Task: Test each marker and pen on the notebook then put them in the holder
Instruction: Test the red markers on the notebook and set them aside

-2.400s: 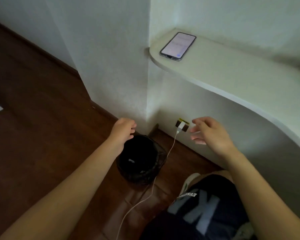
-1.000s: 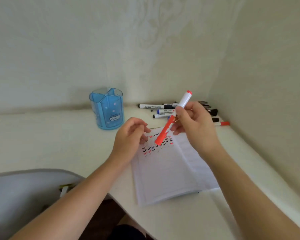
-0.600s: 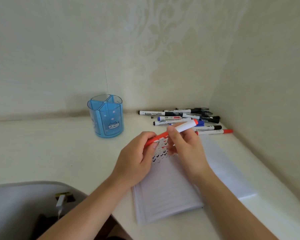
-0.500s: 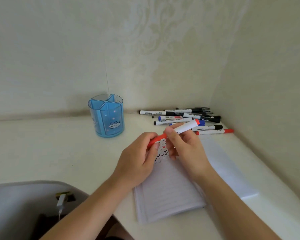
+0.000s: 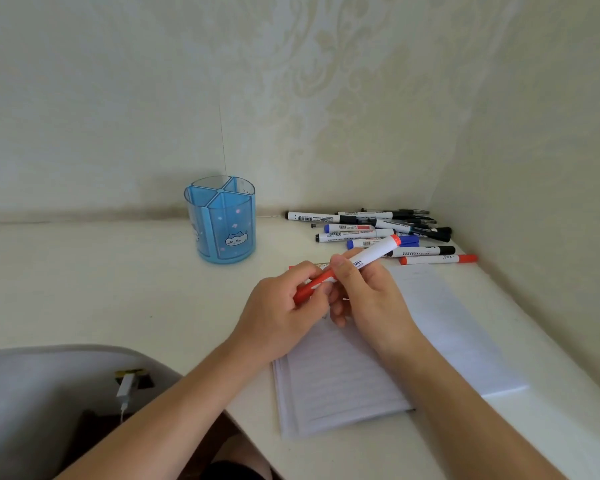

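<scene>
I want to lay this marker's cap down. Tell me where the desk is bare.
Bare: the wide desk stretch left of the notebook, in front of the holder; also the strip between notebook and right wall. Crowded: the back right corner, where markers and pens lie piled.

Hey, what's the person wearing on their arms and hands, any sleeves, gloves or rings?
Nothing visible. The left hand and right hand are bare, no gloves or rings showing. The left forearm and right forearm are uncovered to the frame edge: no sleeves, watch or bracelet.
</scene>
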